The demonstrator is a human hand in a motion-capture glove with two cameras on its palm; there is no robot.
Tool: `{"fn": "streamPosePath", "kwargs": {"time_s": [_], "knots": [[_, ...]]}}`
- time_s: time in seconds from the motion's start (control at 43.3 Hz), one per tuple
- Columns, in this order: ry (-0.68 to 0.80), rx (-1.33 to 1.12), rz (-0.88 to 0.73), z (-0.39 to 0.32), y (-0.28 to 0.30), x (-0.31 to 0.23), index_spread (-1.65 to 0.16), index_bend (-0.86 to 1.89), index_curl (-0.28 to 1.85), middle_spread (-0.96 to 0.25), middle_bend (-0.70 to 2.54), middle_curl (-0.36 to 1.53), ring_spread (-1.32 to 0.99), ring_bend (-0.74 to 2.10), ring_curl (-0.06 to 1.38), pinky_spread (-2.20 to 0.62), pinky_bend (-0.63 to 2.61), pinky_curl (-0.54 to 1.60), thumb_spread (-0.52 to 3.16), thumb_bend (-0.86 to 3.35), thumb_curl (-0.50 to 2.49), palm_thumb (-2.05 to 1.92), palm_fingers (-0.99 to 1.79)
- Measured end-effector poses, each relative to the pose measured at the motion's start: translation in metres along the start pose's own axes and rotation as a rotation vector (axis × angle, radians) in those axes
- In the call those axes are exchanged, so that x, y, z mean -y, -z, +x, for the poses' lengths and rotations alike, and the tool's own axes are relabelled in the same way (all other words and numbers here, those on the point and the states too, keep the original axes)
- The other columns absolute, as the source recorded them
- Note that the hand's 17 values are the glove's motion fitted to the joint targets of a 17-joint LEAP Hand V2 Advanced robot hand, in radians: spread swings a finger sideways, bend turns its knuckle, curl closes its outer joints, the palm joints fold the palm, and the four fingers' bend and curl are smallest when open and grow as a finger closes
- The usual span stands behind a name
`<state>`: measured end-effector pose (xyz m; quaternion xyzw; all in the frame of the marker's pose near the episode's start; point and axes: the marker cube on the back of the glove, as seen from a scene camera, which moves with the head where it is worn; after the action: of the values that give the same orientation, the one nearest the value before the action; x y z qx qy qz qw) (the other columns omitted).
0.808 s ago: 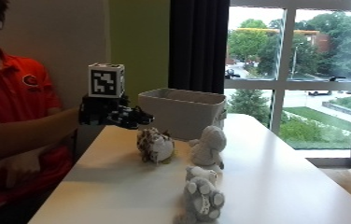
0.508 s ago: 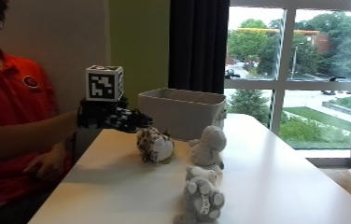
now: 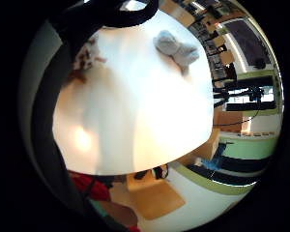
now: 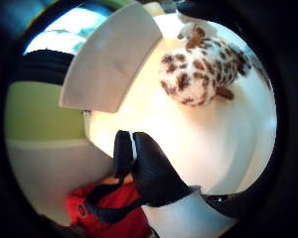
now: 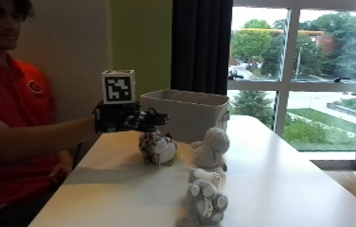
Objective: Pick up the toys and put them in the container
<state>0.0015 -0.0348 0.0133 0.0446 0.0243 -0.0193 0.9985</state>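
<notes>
Only the outside view shows the hand [image 5: 129, 119] above the spotted toy [image 5: 156, 147].

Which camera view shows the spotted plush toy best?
The right thumb side palm view: the spotted plush toy is close, with clear brown spots. The outside view shows it smaller on the table; the little finger side view shows only a part.

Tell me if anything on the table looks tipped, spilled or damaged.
Nothing stands out. The spotted toy and two grey toys sit on the white table, outside the container. The gloved right hand hovers above the spotted one.
</notes>
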Motion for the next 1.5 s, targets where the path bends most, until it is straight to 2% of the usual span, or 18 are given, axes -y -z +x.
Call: {"fn": "streamPosePath", "kwargs": {"time_s": [0.277,0.508,0.716,0.969,1.154,1.27,1.5], "knots": [[-0.021,0.000,-0.033,-0.010,-0.032,0.040,-0.37,0.19,0.28,-0.11,0.16,0.24,-0.09,0.16,0.11,0.04,0.65,0.30,1.07,-0.07,0.13,-0.09,-0.09],[-0.027,0.028,-0.110,-0.012,-0.061,0.061,-0.41,0.24,0.31,-0.09,0.12,0.22,-0.05,0.16,0.11,0.09,0.96,0.38,1.03,-0.07,0.16,-0.08,0.01],[0.008,0.002,-0.159,-0.019,-0.071,0.066,-0.44,0.29,0.33,-0.09,0.10,0.17,-0.04,0.43,0.17,0.05,1.05,0.39,1.03,-0.04,0.19,-0.03,0.26],[-0.016,-0.055,-0.100,-0.018,-0.072,0.075,-0.43,0.57,0.45,-0.18,0.22,0.19,-0.17,0.57,0.22,-0.10,0.90,0.35,1.14,0.07,0.28,0.19,0.55],[0.032,-0.053,0.049,-0.013,-0.067,0.081,-0.41,0.43,0.46,-0.31,0.40,0.27,-0.34,0.76,0.27,-0.26,0.92,0.33,1.06,0.16,0.41,0.43,0.91],[0.008,0.036,0.067,-0.011,-0.057,0.077,-0.40,0.40,0.49,-0.36,0.44,0.30,-0.40,0.81,0.31,-0.34,0.92,0.35,0.96,0.15,0.47,0.49,1.00],[0.001,0.062,0.083,-0.023,-0.022,0.076,-0.39,0.39,0.56,-0.43,0.48,0.35,-0.47,0.82,0.34,-0.41,0.89,0.35,0.81,0.12,0.57,0.54,1.06]]}}
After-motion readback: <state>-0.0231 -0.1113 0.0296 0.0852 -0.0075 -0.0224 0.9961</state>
